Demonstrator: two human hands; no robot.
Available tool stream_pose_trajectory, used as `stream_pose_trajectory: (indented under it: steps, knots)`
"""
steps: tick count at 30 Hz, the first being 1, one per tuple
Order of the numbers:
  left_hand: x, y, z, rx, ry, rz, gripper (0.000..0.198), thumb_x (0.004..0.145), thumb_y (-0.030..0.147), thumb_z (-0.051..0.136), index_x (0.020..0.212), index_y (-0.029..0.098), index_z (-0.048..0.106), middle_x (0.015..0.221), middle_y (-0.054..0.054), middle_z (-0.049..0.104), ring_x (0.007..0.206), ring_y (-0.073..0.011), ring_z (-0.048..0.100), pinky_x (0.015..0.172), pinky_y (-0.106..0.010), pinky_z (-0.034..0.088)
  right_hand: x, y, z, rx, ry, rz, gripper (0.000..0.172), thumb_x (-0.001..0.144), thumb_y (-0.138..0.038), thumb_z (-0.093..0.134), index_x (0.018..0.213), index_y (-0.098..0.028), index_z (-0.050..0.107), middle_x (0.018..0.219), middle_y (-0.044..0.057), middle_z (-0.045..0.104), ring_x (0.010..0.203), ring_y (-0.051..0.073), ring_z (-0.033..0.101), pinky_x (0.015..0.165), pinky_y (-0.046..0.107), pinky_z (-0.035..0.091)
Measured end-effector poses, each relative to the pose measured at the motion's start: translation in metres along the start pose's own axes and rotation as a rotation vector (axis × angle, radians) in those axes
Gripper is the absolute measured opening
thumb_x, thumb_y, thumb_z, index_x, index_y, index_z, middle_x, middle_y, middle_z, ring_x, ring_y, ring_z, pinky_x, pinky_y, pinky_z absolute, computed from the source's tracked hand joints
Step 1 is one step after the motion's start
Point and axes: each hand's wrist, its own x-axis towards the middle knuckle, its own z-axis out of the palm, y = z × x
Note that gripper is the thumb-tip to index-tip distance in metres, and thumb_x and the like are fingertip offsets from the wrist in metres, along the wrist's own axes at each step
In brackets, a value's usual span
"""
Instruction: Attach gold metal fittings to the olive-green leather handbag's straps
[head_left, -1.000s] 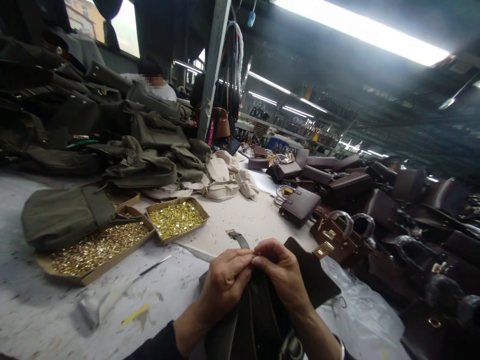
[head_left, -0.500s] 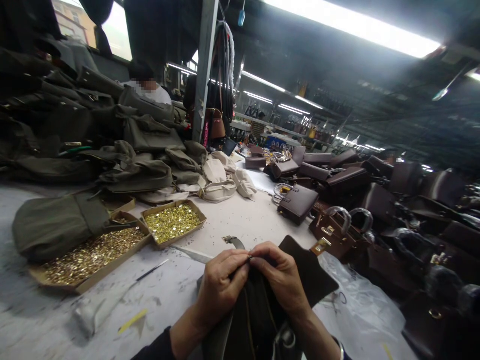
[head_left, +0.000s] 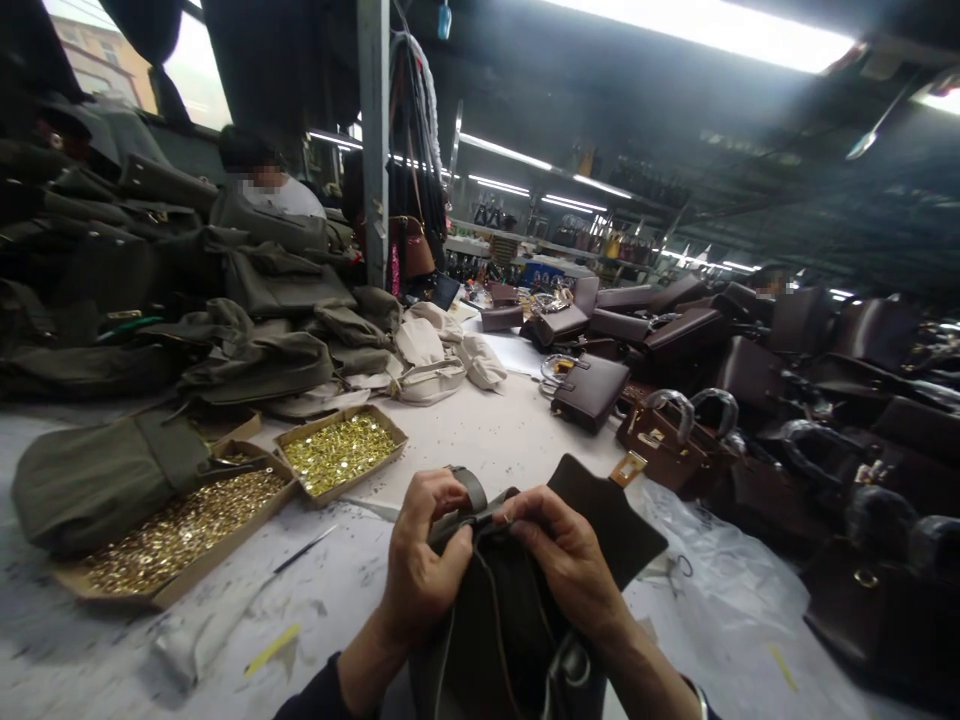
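A pale tabletop [head_left: 450, 425] carries everything, with a heap of olive bags [head_left: 281, 290] on the far left and many brown handbags [head_left: 592, 392] to the right. Closest to the person is the dark olive bag [head_left: 469, 655] in hand, mouth upward, its pointed flap [head_left: 611, 530] spread out beyond the right side. A larger box [head_left: 232, 543] and a smaller box [head_left: 361, 473] sit to the left, both full of gold-coloured metal pieces [head_left: 341, 455]. The left hand [head_left: 421, 565] curls over the bag's rim; the right hand [head_left: 566, 565] pinches the same rim with thumb and fingers — close together, a small gap between them. The bag's body, strap [head_left: 472, 490] and flap look already made up; the mouth gapes and the flap lies unfolded, so closing it seems undone — whether any metal piece is set at the pinched spot, the fingers hide. Smallest, a thin pointed tool [head_left: 304, 550] lies apart.
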Motion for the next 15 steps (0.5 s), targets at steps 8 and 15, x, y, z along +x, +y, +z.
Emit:
stream_pose_trajectory:
  steps: [8,15]
  knots:
    - [0.004,0.002,-0.018,0.195,0.022,-0.060,0.009,0.093,0.020,0.050,0.090,0.020,0.058,0.089,-0.002,0.061,0.085,-0.0171,0.060,0.077,-0.028,0.050,-0.012,-0.001,-0.009,-0.068,-0.136,0.101,0.007,0.097,-0.027,0.054,0.091,-0.023,0.055,0.085,-0.001,0.065,0.087,0.018,0.062,0.079,0.029,0.044]
    - [0.004,0.033,-0.024,0.402,-0.215,-0.039,0.021,0.093,0.016,0.050,0.102,0.023,0.069,0.107,-0.004,0.066,0.107,-0.0193,0.062,0.096,-0.032,0.049,-0.004,0.008,-0.006,-0.159,-0.041,0.025,0.006,0.094,-0.025,0.049,0.089,-0.023,0.051,0.079,-0.002,0.056,0.075,0.017,0.053,0.071,0.029,0.039]
